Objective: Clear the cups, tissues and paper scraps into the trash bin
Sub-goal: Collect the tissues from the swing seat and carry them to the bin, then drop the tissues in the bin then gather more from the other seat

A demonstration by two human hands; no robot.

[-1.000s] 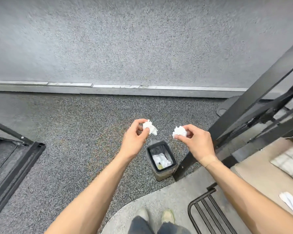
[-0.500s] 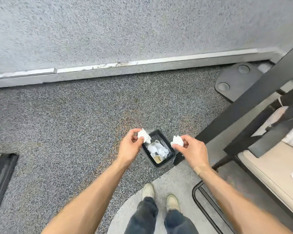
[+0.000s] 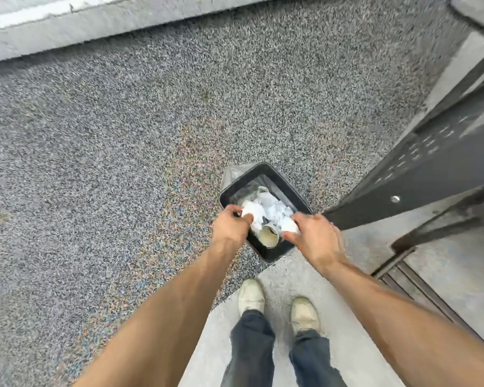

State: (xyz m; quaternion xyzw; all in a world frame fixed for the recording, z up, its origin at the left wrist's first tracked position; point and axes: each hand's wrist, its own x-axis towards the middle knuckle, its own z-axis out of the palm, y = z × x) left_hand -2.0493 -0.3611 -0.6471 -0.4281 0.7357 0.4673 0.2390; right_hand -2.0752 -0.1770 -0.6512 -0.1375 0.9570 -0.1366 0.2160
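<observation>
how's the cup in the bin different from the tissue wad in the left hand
The paper cup is a rigid cylinder with a tan inside; the tissue wad is white and crumpled. The cup lies on its side inside the trash bin, touched by neither hand; the wad is pinched by the left hand above the bin's opening. Both are trash.

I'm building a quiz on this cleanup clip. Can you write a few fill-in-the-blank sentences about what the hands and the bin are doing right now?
1. Each hand, the left hand and the right hand, pinches a crumpled white ____.
2. Both hands are over the open black ____, which stands on the speckled carpet.
3. Among the white paper in the bin lies a paper ____ on its side, its opening toward the camera.
4. The person's two ____ stand on the pale grey mat just below the bin.

Missing words: tissue; trash bin; cup; shoes
</observation>
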